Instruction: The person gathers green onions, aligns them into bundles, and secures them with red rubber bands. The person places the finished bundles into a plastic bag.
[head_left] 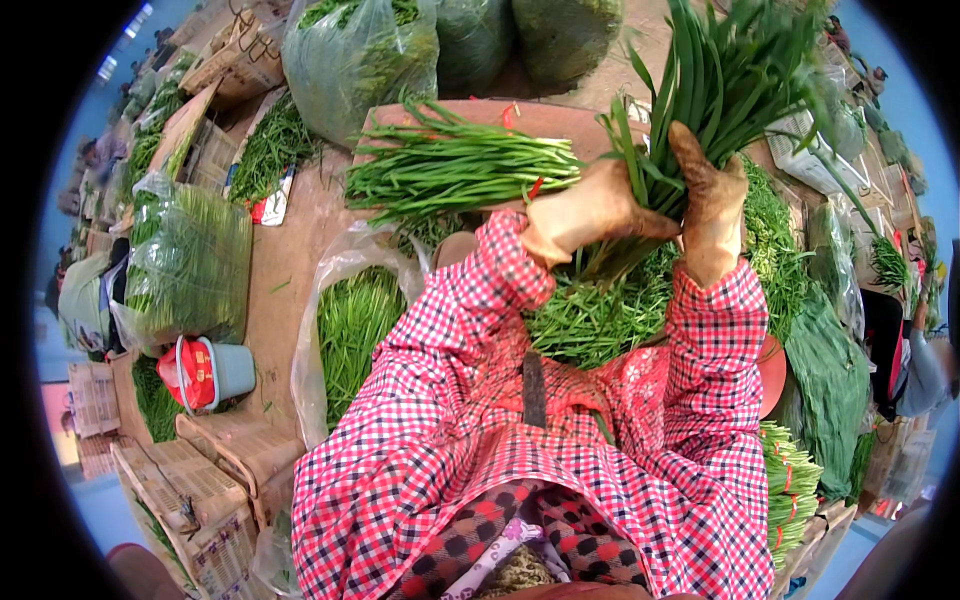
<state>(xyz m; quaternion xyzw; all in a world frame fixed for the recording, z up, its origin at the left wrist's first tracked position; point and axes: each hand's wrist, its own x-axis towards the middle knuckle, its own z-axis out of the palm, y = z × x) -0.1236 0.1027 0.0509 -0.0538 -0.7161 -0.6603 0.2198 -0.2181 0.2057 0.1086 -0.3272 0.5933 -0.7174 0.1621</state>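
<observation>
Left hand [600, 205] and right hand [708, 205] grip a leafy bunch [722, 85] off the desk's [548, 118] right end, no tie visible. Red-tied bundles [790, 490] look done; loose greens [600, 320] look left.

Bright, soft light spreads evenly over the middle of the view. White patches glare on the blue wall [88, 112] at the upper left. Pale sheen streaks the plastic bag [360, 75] near the top, and the left glove [590, 208] catches a bright highlight. Shadows are mostly gentle, deepest beneath the bags at the top. The checked sleeve [715, 330] looks crisp, while the outer leaves of the raised green bunch [715, 95] soften into blur. Toward the rim, straight edges bend, small details smear, and black surrounds the round picture.
</observation>
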